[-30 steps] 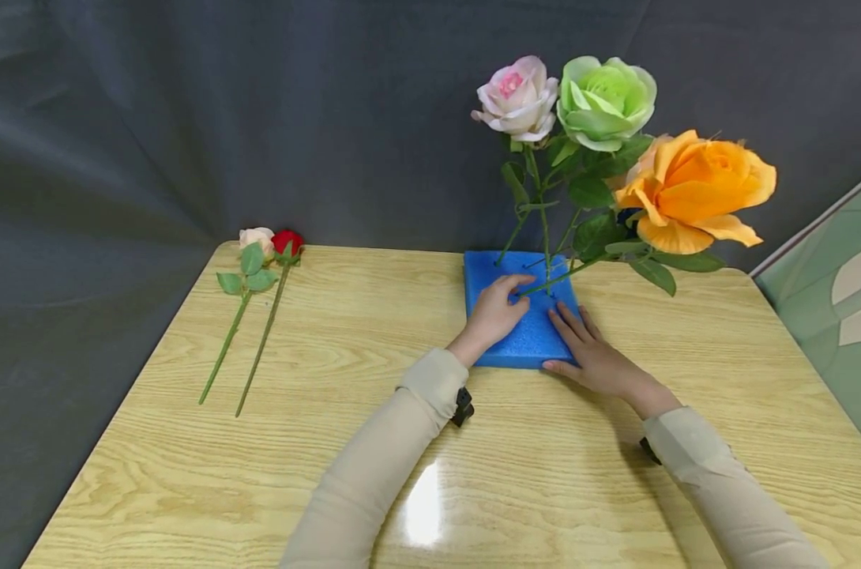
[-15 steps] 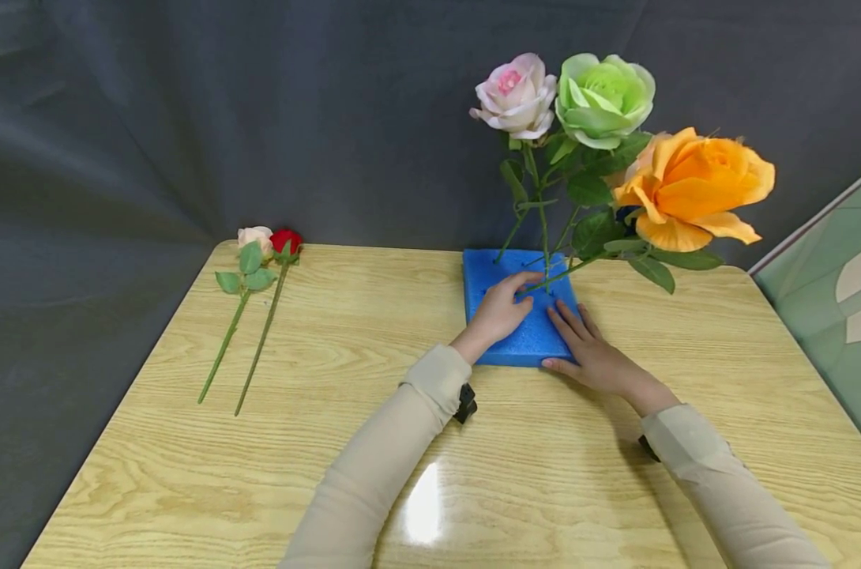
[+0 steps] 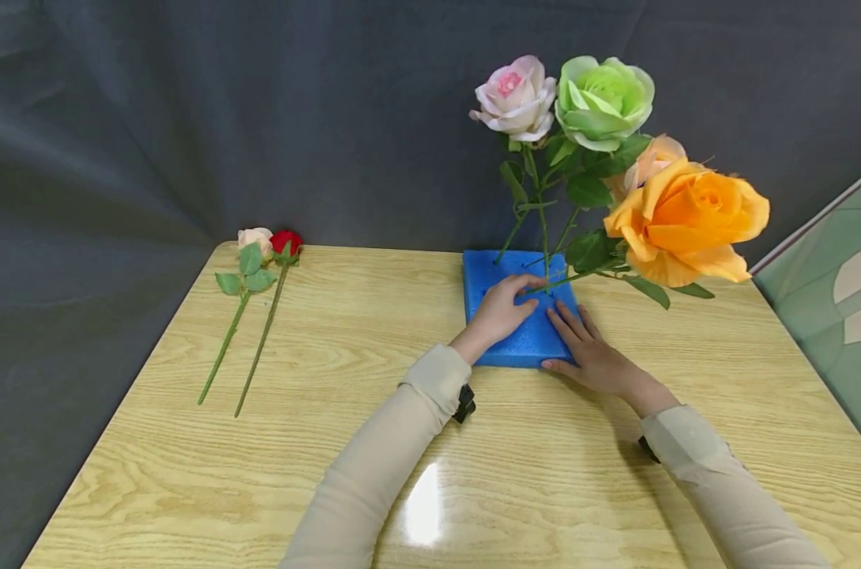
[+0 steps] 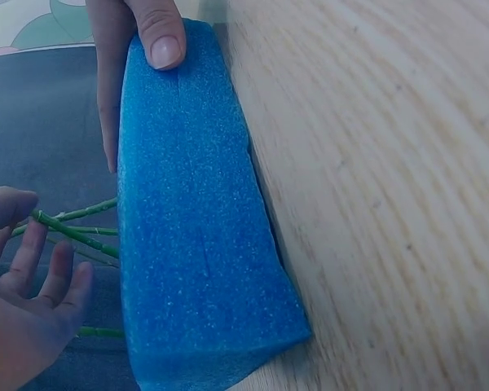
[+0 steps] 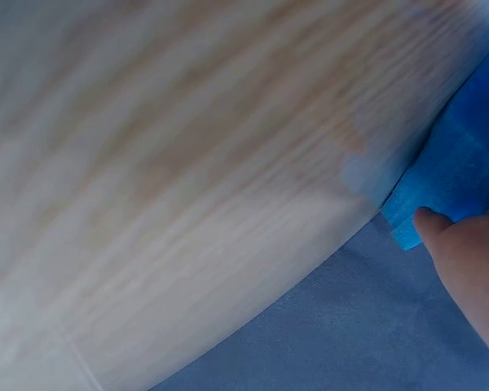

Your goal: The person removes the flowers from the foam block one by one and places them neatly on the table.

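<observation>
Honestly, the bit that'd worry me here is how top-heavy that orange rose (image 3: 689, 225) looks. The left hand (image 3: 500, 312) has only a narrow pinch on the low part of its stem (image 3: 562, 281), thumb against finger, while the big bloom leans way out to the right. With that much leverage, I reckon the stem could twist in the fingertips and the head could flop toward the counter (image 3: 189, 474). The right hand (image 3: 597, 359) isn't gripping anything; its fingers are spread along the right side of the blue foam block (image 3: 526, 344), with the thumb at the front edge. If that pressure eases, the block could skid or tip, since it's also carrying the green rose (image 3: 604, 99) and the pink-white rose (image 3: 516, 99). The other snag is crowding: the left wrist view shows the pinched stem crossing other green stems, so a sideways shove might lever a neighbor loose or widen its hole. Can't tell whether the orange one's tip is in the foam, as the hand and block hide it; if it's shallow, letting go would probably drop it. The cream rose (image 3: 255, 241) and red rose (image 3: 286, 243) are lying well off left, out of harm's way.
</observation>
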The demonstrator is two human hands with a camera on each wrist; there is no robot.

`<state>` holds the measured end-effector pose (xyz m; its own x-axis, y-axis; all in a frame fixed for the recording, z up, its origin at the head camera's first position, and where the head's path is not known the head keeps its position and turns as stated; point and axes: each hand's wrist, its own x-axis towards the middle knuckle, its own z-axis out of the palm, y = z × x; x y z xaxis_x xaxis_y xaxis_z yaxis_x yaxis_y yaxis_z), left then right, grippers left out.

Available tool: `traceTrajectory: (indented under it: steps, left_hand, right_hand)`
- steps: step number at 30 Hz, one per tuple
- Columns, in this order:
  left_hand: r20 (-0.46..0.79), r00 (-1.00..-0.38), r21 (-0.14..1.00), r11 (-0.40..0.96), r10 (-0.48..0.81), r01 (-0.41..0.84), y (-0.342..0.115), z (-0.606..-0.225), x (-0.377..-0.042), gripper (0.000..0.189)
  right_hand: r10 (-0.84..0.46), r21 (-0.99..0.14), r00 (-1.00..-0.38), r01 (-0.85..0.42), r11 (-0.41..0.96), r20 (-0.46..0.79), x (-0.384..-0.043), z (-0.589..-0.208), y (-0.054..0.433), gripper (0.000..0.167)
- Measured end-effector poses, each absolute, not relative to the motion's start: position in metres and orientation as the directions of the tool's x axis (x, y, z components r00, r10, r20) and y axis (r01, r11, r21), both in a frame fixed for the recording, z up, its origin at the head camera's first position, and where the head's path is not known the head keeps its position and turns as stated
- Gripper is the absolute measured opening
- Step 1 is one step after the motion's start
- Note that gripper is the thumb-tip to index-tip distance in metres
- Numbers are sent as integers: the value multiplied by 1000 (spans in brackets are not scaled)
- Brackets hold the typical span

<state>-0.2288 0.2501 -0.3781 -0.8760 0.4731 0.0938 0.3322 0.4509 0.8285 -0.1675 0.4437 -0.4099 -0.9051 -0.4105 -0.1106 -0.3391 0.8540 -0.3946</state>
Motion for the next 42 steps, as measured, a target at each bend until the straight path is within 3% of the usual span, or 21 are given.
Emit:
traceTrajectory:
  steps: [16,24,42]
  left_hand:
    - [163,-899,840,421,406,343,247,-380,-229,22]
    - [215,-901,897,289,377,335,241,-383,-229,24]
    - [186,-955,939,245,231,243,236,-385,-233,20]
  right_hand:
    - [-414,-413,-906,-344,843,-91,-167,-409,443,85]
    - [-398,-403,-910,-323,856,-118,-168,-408,445,87]
    - [-408,-257,-908,-373,891,-99,-163,-400,430,82]
